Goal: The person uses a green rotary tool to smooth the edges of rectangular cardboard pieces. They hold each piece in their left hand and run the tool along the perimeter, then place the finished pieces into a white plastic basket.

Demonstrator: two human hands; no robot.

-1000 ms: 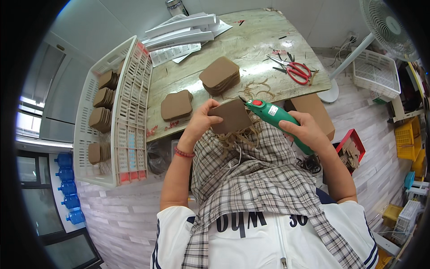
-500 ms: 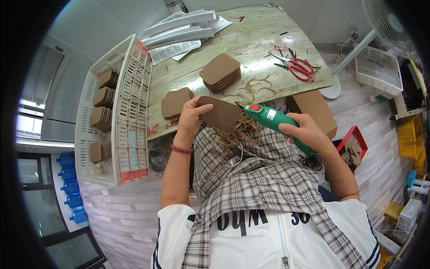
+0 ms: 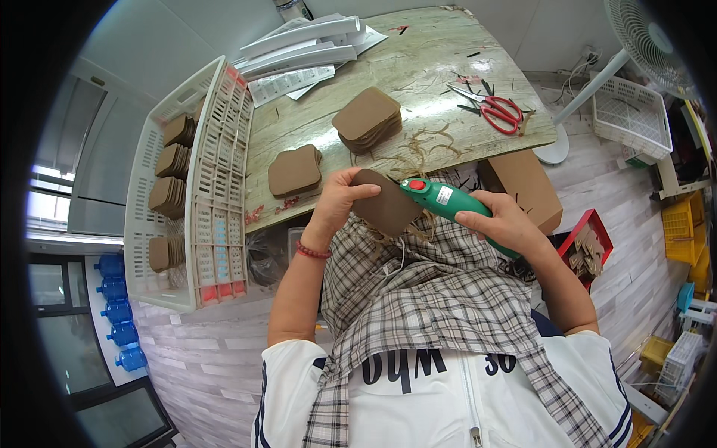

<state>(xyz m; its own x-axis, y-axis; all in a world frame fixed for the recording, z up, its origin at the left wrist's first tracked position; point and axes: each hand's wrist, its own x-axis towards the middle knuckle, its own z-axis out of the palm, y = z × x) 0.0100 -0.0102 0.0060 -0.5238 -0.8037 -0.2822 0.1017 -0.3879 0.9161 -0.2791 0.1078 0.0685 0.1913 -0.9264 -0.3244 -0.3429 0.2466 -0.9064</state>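
Note:
My left hand (image 3: pixel 337 201) pinches a brown flat panel with rounded corners (image 3: pixel 388 210) by its left edge, thumb on top. My right hand (image 3: pixel 508 222) is wrapped round a green electric hand cutter (image 3: pixel 457 203) with a red button. The cutter's dark tip meets the panel's upper right edge; the exact contact is too small to make out. Beyond my hands, a tall stack of similar brown panels (image 3: pixel 366 110) sits on the table, with a lower stack (image 3: pixel 295 170) to its left. Thin brown trimmings (image 3: pixel 429 145) lie along the table's near edge, and more hang below the panel.
A white slatted crate (image 3: pixel 220 179) at the left holds several bundles of brown panels. Papers (image 3: pixel 299 56) lie at the table's back. Red-handled scissors (image 3: pixel 500 116) rest at the right. A cardboard box (image 3: pixel 526 187), a red bin of scraps (image 3: pixel 605 239) and a fan (image 3: pixel 650 37) stand beyond.
The panel and my left hand have shifted right, and the panel is turned clockwise. The cutter stays at its edge, its tip now farther along and slightly lower.

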